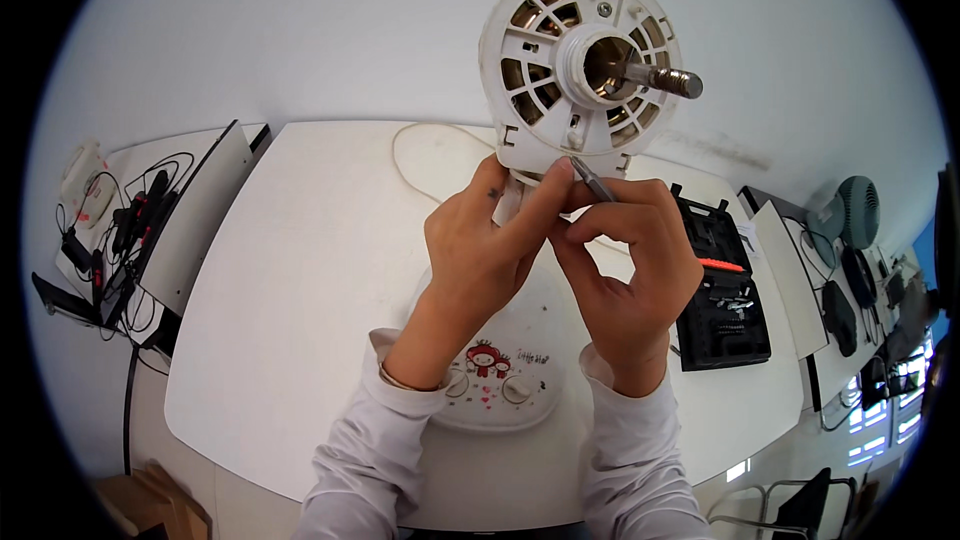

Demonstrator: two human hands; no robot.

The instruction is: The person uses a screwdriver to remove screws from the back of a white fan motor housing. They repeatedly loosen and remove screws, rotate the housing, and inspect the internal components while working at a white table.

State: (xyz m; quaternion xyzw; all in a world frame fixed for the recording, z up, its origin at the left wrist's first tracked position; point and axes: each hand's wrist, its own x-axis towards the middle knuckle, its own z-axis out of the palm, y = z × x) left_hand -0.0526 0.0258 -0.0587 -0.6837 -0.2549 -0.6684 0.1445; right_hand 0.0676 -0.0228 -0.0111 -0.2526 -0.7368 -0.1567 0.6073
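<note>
A white electric fan with its blades and grille off stands on the table. Its round slotted motor housing (508, 105) has a bare metal shaft (665, 77) jutting from the centre, and coppery parts show through the slots. The round fan base (490, 410) has two knobs and red cartoon figures. My left hand (480, 245) is closed around the fan neck just under the housing, its thumb at the housing's lower rim. Pinched in my right hand (635, 260) is a thin metal screwdriver (592, 180), its tip beside my left thumb at that rim.
To the right lies an open black toolbox (722, 315) with bits and an orange-red item. A pale cord (398, 160) loops on the white table (270, 340). Side tables hold black tools and cables (140, 215) at left, a green-grey fan (858, 212) at right. A chair (800, 505) stands lower right.
</note>
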